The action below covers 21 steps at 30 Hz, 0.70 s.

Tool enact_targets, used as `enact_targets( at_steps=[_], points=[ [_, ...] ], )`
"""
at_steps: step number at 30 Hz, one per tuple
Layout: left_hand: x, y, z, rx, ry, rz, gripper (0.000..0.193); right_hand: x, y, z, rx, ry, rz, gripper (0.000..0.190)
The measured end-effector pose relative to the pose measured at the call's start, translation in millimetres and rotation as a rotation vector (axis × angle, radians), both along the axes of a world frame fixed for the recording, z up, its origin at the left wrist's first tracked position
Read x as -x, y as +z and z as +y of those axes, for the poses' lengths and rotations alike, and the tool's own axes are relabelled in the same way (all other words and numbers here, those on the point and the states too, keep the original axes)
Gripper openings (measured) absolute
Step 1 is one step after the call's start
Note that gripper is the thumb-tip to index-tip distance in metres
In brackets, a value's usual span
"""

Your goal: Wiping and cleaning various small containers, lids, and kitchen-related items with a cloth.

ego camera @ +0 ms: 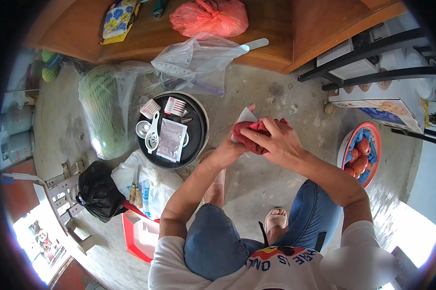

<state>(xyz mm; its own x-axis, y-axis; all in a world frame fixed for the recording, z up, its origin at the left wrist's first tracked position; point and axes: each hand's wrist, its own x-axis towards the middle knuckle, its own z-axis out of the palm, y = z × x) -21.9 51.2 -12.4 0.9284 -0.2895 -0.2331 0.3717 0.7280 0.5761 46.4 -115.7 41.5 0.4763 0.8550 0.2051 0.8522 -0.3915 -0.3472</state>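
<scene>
My left hand holds a whitish, smooth object, its kind partly hidden, with a pointed end sticking up. Against it my right hand presses a bunched dark red cloth. To the left of my hands stands a round black tray. On it lie a white slotted egg separator, a round metal measuring spoon or small cup, a printed sachet, two pink-and-white small boxes and small metal pieces.
A large green gourd or melon in clear plastic lies left. Below are a black bag, white bags with wooden-handled tools, and a red box. A red-rimmed basin holds tomatoes. A wooden shelf stands ahead.
</scene>
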Motion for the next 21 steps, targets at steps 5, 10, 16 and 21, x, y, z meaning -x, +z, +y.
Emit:
enact_targets(
  at_steps=[5, 10, 16, 21],
  points=[
    [7.4, -12.3, 0.1, -0.213, -0.024, -0.052, 0.1, -3.9, 7.3, 5.8, 0.116, -0.171, 0.027, 0.066],
    [1.7, 2.8, -0.4, -0.16, -0.029, 0.104, 0.104, -19.6, 8.6, -2.7, 0.183, -0.36, 0.137, 0.064],
    [-8.0, 18.8, 6.8, 0.103, 0.167, 0.048, 0.088, -7.6, 14.0, -1.2, 0.066, -0.247, 0.173, 0.072],
    [-7.3, 25.3, 5.2, 0.27, 0.261, 0.129, 0.066, -4.6, 2.0, 1.5, 0.185, -0.254, 0.148, 0.073]
  ],
)
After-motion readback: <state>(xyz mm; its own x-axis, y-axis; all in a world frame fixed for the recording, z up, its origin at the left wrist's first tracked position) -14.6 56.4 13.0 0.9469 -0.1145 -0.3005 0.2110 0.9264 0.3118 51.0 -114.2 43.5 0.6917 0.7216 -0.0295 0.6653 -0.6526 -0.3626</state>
